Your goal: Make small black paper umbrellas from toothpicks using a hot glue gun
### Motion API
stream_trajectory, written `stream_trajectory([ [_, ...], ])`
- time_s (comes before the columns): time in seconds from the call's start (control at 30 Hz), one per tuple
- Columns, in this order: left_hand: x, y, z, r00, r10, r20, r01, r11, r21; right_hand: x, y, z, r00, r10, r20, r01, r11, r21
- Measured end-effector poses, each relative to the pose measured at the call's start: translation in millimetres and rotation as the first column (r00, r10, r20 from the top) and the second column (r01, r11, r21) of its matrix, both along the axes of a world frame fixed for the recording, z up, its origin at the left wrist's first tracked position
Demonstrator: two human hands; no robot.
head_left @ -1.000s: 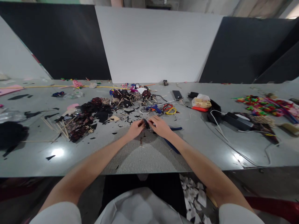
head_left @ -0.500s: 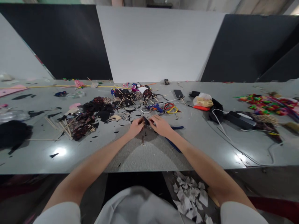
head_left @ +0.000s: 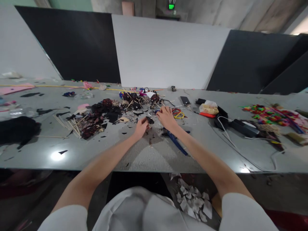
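Observation:
My left hand point(head_left: 141, 127) is closed, pinching a small piece of black material point(head_left: 150, 120) between thumb and fingers above the table. To its right, my right hand point(head_left: 166, 118) lies over a blue glue gun point(head_left: 157, 111), fingers bent down around it and hiding most of it. Just beyond that hand are scissors point(head_left: 179, 114) with red and yellow handles. Blue-handled pliers point(head_left: 177, 143) rest below the right wrist. Black scraps and thin sticks surround a heap of dark stick-and-fabric pieces point(head_left: 134, 102) behind the left hand.
Left stands a pile of dark patterned pieces and sticks point(head_left: 90, 125). A phone point(head_left: 185, 100), an orange-handled tool point(head_left: 207, 115) and a black power strip point(head_left: 245, 127) with a white cable lie right. Colourful fuzzy pieces point(head_left: 264, 112) sit farther right. White and black panels point(head_left: 168, 51) close off the back.
My right hand has left the black piece and moved up and right onto the glue gun. The left hand keeps the piece. The pliers show more fully, and the view has tilted upward.

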State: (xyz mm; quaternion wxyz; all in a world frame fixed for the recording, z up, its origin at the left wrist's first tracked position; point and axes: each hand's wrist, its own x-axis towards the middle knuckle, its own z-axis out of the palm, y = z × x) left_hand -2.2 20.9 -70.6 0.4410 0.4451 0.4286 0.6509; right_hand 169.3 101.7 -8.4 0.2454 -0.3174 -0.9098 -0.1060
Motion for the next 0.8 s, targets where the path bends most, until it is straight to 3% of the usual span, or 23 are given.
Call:
stream_trajectory([
  [0.13,-8.7,1.1,3.7,0.979,0.174,0.107,-0.173,0.985,-0.016,-30.0,5.7,0.8,0.974,-0.085,0.209,0.07,0.994,0.08],
  [0.3,-22.9,6.5,5.9,0.906,0.312,0.287,-0.295,0.95,-0.105,-54.7,6.7,-17.8,0.904,-0.168,0.394,0.2,0.979,-0.04],
  [0.47,-25.0,10.1,4.9,0.876,0.343,0.339,-0.313,0.939,-0.141,-60.3,9.4,-29.2,0.882,-0.216,0.418,0.274,0.958,-0.082],
  [0.8,-19.2,11.2,1.3,0.885,0.335,0.322,-0.316,0.942,-0.111,-47.7,14.9,-23.2,0.893,-0.194,0.406,0.267,0.955,-0.129],
])
